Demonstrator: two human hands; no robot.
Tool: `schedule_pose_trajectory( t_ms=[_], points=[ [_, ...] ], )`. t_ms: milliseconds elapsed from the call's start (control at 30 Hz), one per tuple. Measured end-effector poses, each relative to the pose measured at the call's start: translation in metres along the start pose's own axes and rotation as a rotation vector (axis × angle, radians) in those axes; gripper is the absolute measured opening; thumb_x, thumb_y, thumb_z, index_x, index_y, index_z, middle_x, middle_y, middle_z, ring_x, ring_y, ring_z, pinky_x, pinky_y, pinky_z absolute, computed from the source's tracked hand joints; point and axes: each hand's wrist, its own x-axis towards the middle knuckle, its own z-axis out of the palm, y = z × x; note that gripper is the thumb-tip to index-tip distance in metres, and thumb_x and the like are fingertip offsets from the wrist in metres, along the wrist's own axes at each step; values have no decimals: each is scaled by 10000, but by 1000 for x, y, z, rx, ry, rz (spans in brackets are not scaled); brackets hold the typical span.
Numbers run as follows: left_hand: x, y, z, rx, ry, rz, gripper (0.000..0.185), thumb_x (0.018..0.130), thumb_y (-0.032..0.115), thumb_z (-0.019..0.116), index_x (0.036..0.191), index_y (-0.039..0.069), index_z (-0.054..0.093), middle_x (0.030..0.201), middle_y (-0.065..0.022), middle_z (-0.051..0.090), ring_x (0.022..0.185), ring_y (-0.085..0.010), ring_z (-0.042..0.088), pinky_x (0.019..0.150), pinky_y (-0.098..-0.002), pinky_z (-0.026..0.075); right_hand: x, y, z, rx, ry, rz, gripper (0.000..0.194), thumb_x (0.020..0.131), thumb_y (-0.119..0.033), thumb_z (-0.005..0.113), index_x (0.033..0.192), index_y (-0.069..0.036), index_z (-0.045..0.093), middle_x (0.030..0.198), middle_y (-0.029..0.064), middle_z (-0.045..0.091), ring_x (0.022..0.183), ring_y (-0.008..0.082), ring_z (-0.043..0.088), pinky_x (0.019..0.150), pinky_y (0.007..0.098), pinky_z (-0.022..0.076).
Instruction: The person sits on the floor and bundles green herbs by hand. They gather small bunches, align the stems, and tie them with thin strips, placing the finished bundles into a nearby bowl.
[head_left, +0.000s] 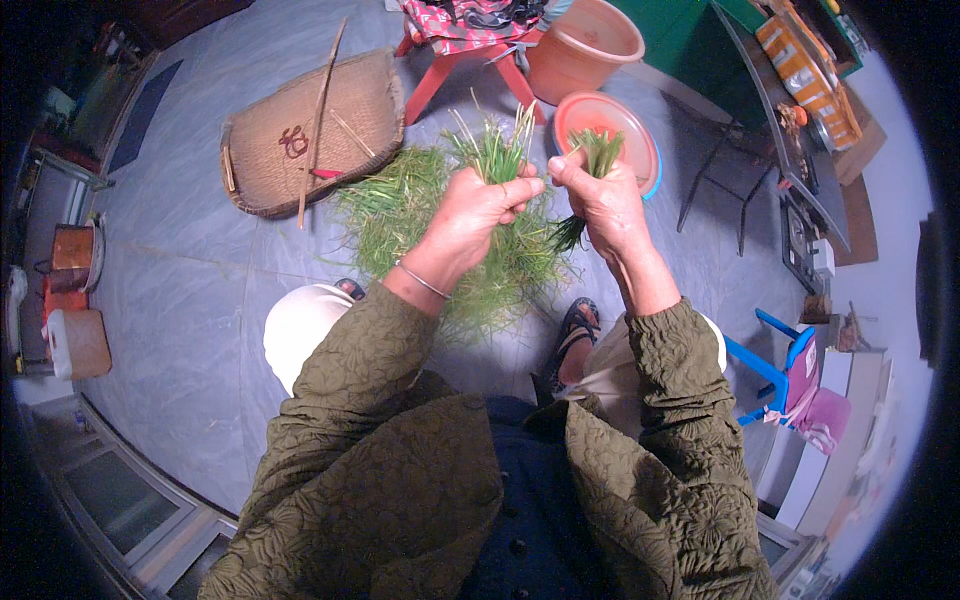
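Observation:
My left hand (474, 210) grips a loose bundle of long, thin chive-like greens (491, 150), their pale ends fanning upward. In my right hand (611, 202) is a tighter bunch of the same greens (601, 150), with cut-looking pale tips above the fist and dark leaf ends hanging below. Both fists are held close together but apart, above the floor. Beneath them spreads a tangled pile of greens (397, 199) on the grey tiles, partly hidden by my left hand and forearm.
Left of the pile lies a shallow woven basket (259, 142) with a wooden stick (319, 124) across it and a reddish cord (294, 142) in it. A red stool (435, 86), an orange bucket (574, 71) and a red basin (640, 150) stand beyond. A blue chair (765, 367) is at right.

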Motion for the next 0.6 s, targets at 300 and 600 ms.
schedule_pose_trajectory(
  t_ms=[300,600],
  points=[
    [0,0,0,-16,3,26,99,804,100,693,873,70,628,708,39,561,580,-40,462,504,-190,317,-5,-3,1,24,-84,61,128,830,-165,693,772,-66,637,670,-59,546,580,35,412,526,218,305],
    [-2,6,1,-71,-23,0,104,798,83,691,874,57,624,724,35,578,594,-33,477,491,-176,328,-2,2,-3,-48,-174,-50,109,856,-178,665,901,-80,654,624,-88,491,493,12,327,450,198,219]
  ],
)
